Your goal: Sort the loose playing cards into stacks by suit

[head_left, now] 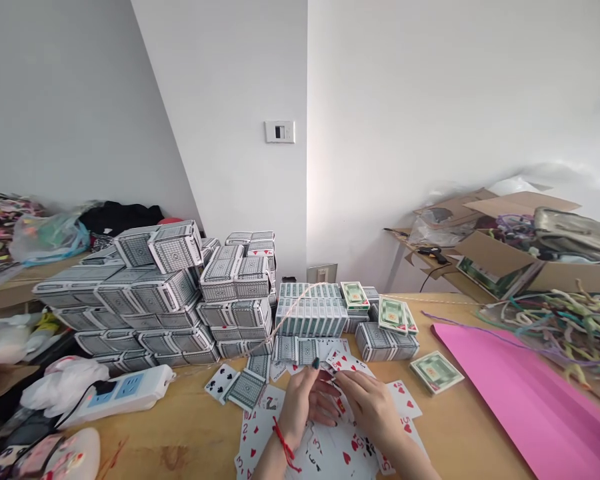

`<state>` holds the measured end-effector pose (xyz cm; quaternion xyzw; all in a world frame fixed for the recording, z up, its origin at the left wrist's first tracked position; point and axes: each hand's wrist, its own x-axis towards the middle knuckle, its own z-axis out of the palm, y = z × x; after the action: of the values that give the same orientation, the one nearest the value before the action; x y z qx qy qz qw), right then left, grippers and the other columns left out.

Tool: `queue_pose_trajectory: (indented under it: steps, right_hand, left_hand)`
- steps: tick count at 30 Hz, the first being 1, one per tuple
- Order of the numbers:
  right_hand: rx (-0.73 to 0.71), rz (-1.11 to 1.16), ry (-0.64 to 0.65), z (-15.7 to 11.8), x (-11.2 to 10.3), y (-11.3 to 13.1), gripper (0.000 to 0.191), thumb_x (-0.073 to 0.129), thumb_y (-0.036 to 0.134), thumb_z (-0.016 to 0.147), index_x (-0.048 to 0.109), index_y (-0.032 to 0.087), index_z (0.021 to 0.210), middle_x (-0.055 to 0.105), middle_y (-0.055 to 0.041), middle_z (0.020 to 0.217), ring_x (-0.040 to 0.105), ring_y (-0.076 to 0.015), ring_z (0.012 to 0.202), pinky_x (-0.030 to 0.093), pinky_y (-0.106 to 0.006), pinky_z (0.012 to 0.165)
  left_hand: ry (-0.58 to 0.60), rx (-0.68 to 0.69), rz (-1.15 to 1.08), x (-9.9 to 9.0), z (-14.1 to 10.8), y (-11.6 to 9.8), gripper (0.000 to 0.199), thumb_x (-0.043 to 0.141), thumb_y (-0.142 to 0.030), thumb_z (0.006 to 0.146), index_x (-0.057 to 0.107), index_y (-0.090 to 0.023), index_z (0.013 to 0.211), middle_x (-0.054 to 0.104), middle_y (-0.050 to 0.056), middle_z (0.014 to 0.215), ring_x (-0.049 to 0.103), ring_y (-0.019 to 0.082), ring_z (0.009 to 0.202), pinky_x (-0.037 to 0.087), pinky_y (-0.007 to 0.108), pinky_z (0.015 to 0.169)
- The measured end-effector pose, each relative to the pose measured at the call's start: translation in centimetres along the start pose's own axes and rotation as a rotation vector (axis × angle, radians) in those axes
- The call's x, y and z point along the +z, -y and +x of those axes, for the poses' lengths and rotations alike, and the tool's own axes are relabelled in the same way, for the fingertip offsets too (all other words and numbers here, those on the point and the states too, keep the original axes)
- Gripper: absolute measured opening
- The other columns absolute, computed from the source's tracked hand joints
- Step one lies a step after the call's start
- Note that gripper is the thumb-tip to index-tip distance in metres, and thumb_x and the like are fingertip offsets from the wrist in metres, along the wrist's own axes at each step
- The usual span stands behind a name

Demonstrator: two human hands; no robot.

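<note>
Loose playing cards lie scattered in an overlapping heap, most of them face up. Just above the heap, my left hand is turned partly palm inward, its thumb raised and its fingers apart; a red string bracelet circles the wrist. Close beside it, my right hand is bent with its fingers together, fingertips pointing at my left hand. Whatever those fingertips pinch is hidden. A card with red print shows between the two hands, and I cannot tell whether it is held. A short stack of face-down cards sits left of the heap.
Bundled grey-backed decks rise in a tall pile at the left. Behind the heap stands a block of boxed decks, with green card boxes to the right. A power strip lies left, pink sheet right. Beyond are open cardboard boxes.
</note>
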<state>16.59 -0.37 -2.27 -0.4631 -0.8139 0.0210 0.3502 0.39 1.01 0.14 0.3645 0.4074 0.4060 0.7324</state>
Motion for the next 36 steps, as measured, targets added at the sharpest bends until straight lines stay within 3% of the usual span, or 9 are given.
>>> queue_pose_trajectory:
  steps: [5,9,12,16,20,24,27,31,36]
  right_hand:
    - [0.003,0.006,-0.083,0.0,0.2,-0.4,0.032,0.034,0.019,0.087,0.064,0.024,0.098,0.068,-0.0072,0.096,0.065,-0.0171,0.082,0.053,-0.028,0.071]
    - [0.177,-0.059,-0.179,0.2,0.5,-0.4,0.027,0.038,0.024,0.086,0.062,0.022,0.100,0.066,-0.0079,0.102,0.063,-0.0190,0.091,0.052,-0.030,0.076]
    - [0.315,-0.182,-0.124,0.2,0.8,-0.6,0.032,0.043,0.030,0.084,0.054,0.018,0.111,0.064,-0.0101,0.105,0.061,-0.0231,0.094,0.052,-0.034,0.076]
    - [0.343,-0.292,-0.023,0.1,1.3,-0.9,0.032,0.045,0.032,0.082,0.055,0.016,0.109,0.065,-0.0125,0.101,0.059,-0.0273,0.095,0.049,-0.037,0.075]
    - [0.340,-0.328,0.025,0.4,1.1,-0.6,0.026,0.039,0.028,0.086,0.059,0.016,0.096,0.067,-0.0123,0.095,0.060,-0.0260,0.091,0.048,-0.034,0.073]
    - [0.366,-0.309,0.050,0.5,0.5,-0.2,0.032,0.031,0.028,0.089,0.061,0.018,0.084,0.069,-0.0082,0.080,0.065,-0.0213,0.073,0.047,-0.029,0.060]
    - [0.350,-0.319,-0.033,0.1,0.7,-0.5,0.035,0.028,0.027,0.090,0.061,0.016,0.086,0.069,-0.0079,0.071,0.065,-0.0207,0.064,0.046,-0.028,0.055]
    - [0.366,-0.250,-0.171,-0.5,1.4,-1.0,0.032,0.029,0.024,0.089,0.059,0.016,0.097,0.070,-0.0103,0.087,0.066,-0.0204,0.076,0.050,-0.030,0.065]
    - [0.383,-0.108,-0.191,-0.4,1.8,-0.8,0.033,0.033,0.018,0.085,0.054,0.018,0.110,0.067,-0.0090,0.097,0.065,-0.0200,0.084,0.053,-0.031,0.069]
  left_hand:
    - [-0.045,-0.089,-0.161,-0.4,0.3,0.0,0.039,0.049,-0.048,0.075,0.061,-0.011,0.080,0.066,0.008,0.063,0.063,0.018,0.051,0.049,0.025,0.044]
    - [-0.157,-0.038,-0.091,-1.0,1.0,0.2,0.018,0.060,-0.029,0.069,0.060,-0.013,0.076,0.064,0.002,0.060,0.060,0.014,0.050,0.049,0.024,0.046]
    - [-0.209,0.009,-0.080,-1.2,1.3,0.3,0.016,0.061,-0.027,0.070,0.060,-0.015,0.080,0.061,-0.001,0.061,0.057,0.012,0.052,0.051,0.024,0.051]
    - [-0.290,0.028,-0.127,-1.2,1.4,0.4,0.012,0.063,-0.025,0.072,0.057,-0.018,0.078,0.043,-0.008,0.050,0.048,0.007,0.042,0.053,0.025,0.056]
    - [-0.288,0.036,-0.151,-1.2,1.5,0.5,0.015,0.066,-0.024,0.070,0.054,-0.018,0.076,0.049,-0.006,0.056,0.055,0.008,0.047,0.055,0.026,0.057]
    - [-0.239,0.037,-0.123,-1.2,1.6,0.5,0.019,0.066,-0.025,0.067,0.055,-0.016,0.079,0.062,0.000,0.066,0.063,0.014,0.059,0.055,0.027,0.059]
    - [-0.236,0.021,-0.076,-1.1,1.6,0.6,0.020,0.065,-0.027,0.067,0.056,-0.016,0.081,0.065,0.003,0.069,0.064,0.016,0.062,0.054,0.027,0.057]
    - [-0.228,0.039,-0.029,-0.9,1.5,0.5,0.023,0.064,-0.029,0.066,0.058,-0.015,0.083,0.066,0.004,0.069,0.064,0.017,0.065,0.054,0.027,0.057]
    - [-0.211,0.042,-0.007,-1.0,1.6,0.6,0.026,0.063,-0.031,0.065,0.060,-0.014,0.084,0.067,0.005,0.072,0.064,0.018,0.068,0.052,0.026,0.056]
